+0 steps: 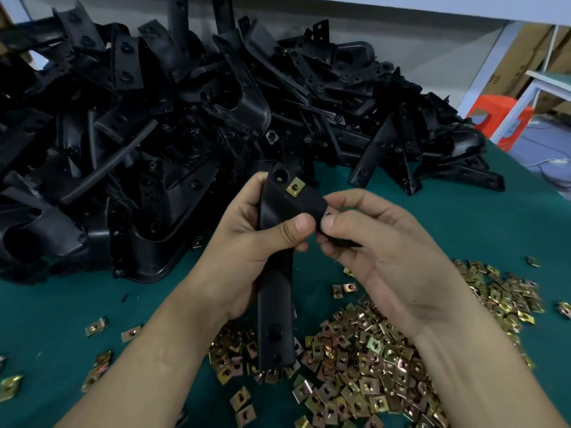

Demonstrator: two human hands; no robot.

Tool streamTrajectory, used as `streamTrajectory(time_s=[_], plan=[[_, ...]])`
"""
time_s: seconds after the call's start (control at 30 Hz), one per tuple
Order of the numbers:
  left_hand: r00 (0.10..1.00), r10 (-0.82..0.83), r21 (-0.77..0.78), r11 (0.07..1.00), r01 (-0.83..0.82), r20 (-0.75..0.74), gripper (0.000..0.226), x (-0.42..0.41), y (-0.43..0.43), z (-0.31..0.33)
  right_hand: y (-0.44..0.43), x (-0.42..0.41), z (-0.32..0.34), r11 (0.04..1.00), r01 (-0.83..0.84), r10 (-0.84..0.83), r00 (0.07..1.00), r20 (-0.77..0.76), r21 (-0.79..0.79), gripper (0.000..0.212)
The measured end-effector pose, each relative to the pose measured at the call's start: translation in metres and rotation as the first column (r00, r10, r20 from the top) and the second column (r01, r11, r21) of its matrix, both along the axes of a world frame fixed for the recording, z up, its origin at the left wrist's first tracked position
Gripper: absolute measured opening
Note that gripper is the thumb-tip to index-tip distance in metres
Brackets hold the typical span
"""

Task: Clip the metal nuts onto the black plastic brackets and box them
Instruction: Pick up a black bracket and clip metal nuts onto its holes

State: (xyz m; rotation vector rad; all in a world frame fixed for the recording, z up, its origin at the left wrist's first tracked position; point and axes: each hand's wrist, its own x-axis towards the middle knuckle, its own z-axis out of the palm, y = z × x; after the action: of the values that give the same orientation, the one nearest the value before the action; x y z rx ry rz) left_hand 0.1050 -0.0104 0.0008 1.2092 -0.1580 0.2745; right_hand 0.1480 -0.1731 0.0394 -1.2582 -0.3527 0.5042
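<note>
My left hand (244, 239) grips a long black plastic bracket (275, 310) upright over the table, thumb across its front. One brass-coloured metal nut (294, 187) sits clipped on the bracket's upper flange. My right hand (380, 248) pinches a second metal nut (328, 214) against the flange's right edge; only a sliver of it shows between thumb and fingers. A loose heap of metal nuts (370, 359) lies on the green table under both wrists.
A large pile of black brackets (160, 125) fills the far and left side of the green table (52, 307). Stray nuts lie scattered at the left front. An orange stool (497, 118) and a white frame stand beyond the table's right edge. No box is in view.
</note>
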Motion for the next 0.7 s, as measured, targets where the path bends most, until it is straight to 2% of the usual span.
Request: streamTrajectory(time_s=[0.13,0.27,0.37,0.53,0.7], plan=[[1.000,-0.001,-0.040,0.999,0.001,0.008,0.038,0.002,-0.003,-0.002,0.008,-0.006,-0.002,0.986,0.103,-0.092,0.992,-0.088,0.133,0.016],[1.000,0.014,-0.073,0.997,-0.012,0.026,0.039,0.003,-0.003,-0.003,0.014,-0.013,-0.006,0.956,0.134,-0.100,0.985,-0.141,0.259,0.011],[0.998,0.039,-0.103,0.994,-0.033,0.051,0.041,0.002,0.000,-0.002,0.013,-0.011,-0.008,0.975,0.105,-0.102,0.994,-0.027,0.197,0.011],[0.998,0.055,-0.149,0.988,-0.049,0.032,0.038,0.000,0.002,0.001,0.008,-0.008,-0.006,0.997,0.082,-0.080,0.973,0.217,0.003,0.032],[0.999,0.033,-0.128,0.991,-0.031,0.015,0.042,-0.003,0.000,0.009,0.008,-0.012,0.002,0.994,0.109,-0.113,0.958,0.265,0.029,0.031]])
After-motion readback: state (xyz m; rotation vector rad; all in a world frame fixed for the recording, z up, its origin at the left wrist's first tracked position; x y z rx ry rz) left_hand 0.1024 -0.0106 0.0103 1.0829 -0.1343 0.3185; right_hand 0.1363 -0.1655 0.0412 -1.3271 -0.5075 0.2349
